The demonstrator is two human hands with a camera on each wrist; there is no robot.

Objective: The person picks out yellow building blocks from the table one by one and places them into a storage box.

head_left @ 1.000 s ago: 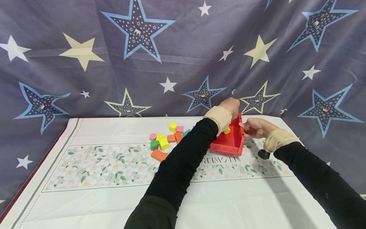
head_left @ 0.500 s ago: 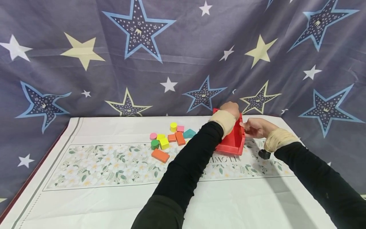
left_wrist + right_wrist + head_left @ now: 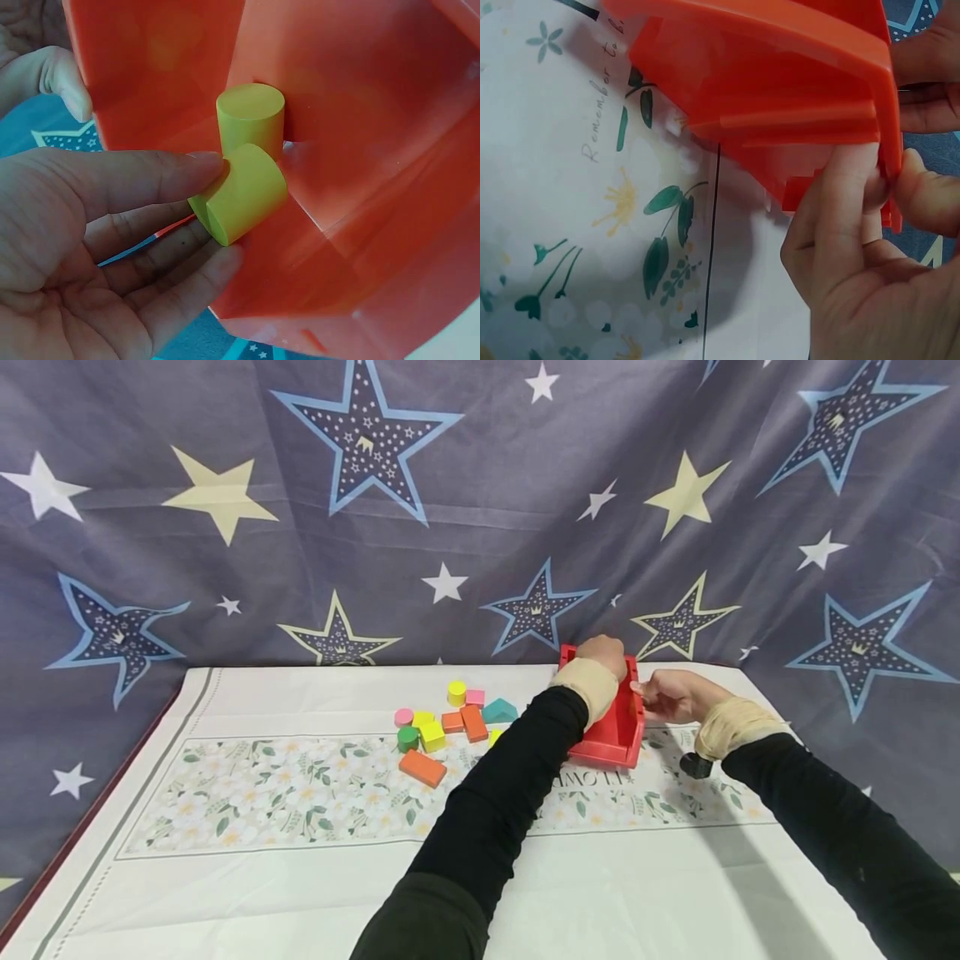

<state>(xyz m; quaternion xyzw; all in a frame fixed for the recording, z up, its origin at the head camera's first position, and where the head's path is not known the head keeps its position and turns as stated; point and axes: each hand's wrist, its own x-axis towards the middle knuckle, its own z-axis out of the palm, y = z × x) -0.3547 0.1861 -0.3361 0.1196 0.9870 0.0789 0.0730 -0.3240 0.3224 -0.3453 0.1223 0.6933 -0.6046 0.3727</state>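
My left hand (image 3: 602,656) is inside a red plastic bin (image 3: 611,735), its fingers out of sight in the head view. Up close in the left wrist view, thumb and fingers pinch a yellow cylinder block (image 3: 247,191), which lies tilted. Right behind it a second yellow cylinder (image 3: 251,112) stands upright in the bin; whether the two touch I cannot tell. My right hand (image 3: 675,695) grips the bin's right edge, thumb on one side and fingers on the other, as the right wrist view shows (image 3: 870,262).
Left of the bin lies a loose group of toy blocks: an orange block (image 3: 423,768), a green cylinder (image 3: 408,739), a yellow cube (image 3: 432,736), a teal triangle (image 3: 499,711) and several others. A white floral tablecloth (image 3: 262,810) covers the table. A star-patterned curtain (image 3: 480,477) hangs behind.
My left hand has moved slightly right and down at the bin, and the left forearm has shifted right, uncovering the teal triangle and part of a yellow block. The right hand keeps its grip.
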